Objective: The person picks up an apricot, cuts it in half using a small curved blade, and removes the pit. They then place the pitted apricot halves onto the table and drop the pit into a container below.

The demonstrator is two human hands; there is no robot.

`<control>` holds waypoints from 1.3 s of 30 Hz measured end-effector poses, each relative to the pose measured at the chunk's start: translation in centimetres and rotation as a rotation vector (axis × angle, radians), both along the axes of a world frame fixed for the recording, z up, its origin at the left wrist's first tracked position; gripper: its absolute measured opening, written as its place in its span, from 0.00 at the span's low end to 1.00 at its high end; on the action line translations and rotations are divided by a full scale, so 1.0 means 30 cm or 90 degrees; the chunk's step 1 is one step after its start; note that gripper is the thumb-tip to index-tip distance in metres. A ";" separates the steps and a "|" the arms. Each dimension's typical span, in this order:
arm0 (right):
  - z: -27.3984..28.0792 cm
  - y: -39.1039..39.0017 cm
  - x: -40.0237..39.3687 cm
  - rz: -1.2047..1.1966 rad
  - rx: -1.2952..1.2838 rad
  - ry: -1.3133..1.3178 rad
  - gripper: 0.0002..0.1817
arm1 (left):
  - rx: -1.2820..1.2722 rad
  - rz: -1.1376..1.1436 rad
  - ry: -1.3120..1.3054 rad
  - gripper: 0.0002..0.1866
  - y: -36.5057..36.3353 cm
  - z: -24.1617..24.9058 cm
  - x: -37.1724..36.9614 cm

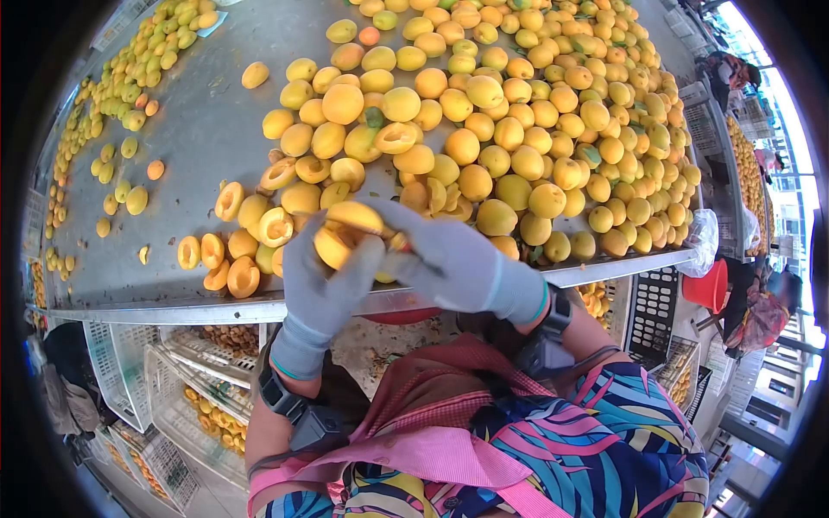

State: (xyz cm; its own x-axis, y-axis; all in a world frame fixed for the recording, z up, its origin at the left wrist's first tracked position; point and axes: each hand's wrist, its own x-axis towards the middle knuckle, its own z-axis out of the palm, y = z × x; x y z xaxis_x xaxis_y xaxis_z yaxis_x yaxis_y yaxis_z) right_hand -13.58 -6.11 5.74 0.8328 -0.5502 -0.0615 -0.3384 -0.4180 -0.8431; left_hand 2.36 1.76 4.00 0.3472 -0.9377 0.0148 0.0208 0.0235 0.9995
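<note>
Close to the table's front edge, my left hand (324,289) in a grey glove is closed around a yellow-orange apricot (335,248). The fruit looks split, with a gap between two parts. My right hand (462,259), gloved alike, is just right of it with bent fingers pressed together. A small reddish bit shows at those fingertips, too small to name. Pitted apricot halves (243,277) lie on the metal table (203,129) left of my hands, several with the hollow side up. A big heap of whole apricots (518,112) spreads beyond and to the right.
The table's raised metal rim (173,312) runs in front of me. Greener apricots (136,200) lie at the far left. Below stand white crates (121,367) and a black crate (652,315). A red bucket (706,287) and a seated person (768,315) are at the right.
</note>
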 end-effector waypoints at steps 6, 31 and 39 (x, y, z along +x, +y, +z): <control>-0.024 -0.040 -0.008 -0.075 0.144 -0.049 0.28 | -0.012 -0.201 -0.069 0.14 0.022 0.017 -0.042; 0.045 -0.018 0.090 -0.428 0.461 -0.706 0.12 | 0.122 -0.195 0.518 0.30 0.023 -0.057 -0.063; 0.022 -0.010 0.111 -0.405 0.383 -0.711 0.11 | 0.107 -0.203 0.352 0.26 0.018 -0.100 -0.070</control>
